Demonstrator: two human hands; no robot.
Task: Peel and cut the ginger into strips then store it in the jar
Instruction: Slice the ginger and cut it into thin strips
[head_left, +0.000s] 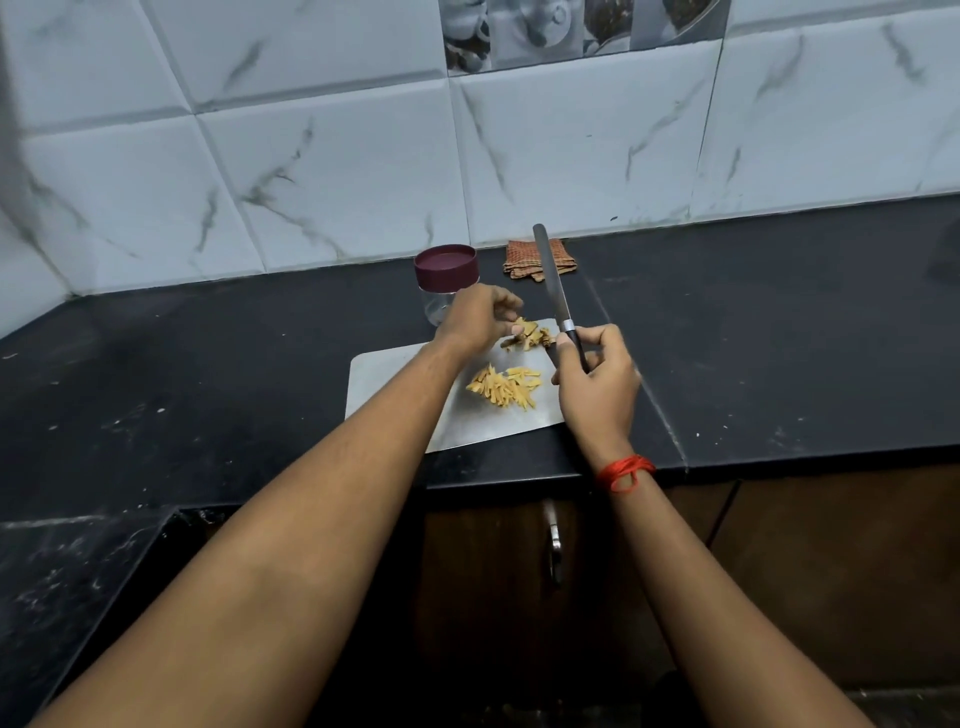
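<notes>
Left hand (480, 317) pinches ginger piece (525, 328) at 1 o'clock on board (389, 379); right hand (597, 387) grips knife (551, 280), blade tipped away, likely sparing fingers; strips (503, 388) piled mid-board; jar (445, 278) lidded, 12 o'clock.

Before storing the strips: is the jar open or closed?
Closed: the maroon lid sits on the upright jar.

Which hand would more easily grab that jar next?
Probably the left hand: it is right beside the jar, holding only a ginger piece, while the right hand grips the knife.
</notes>
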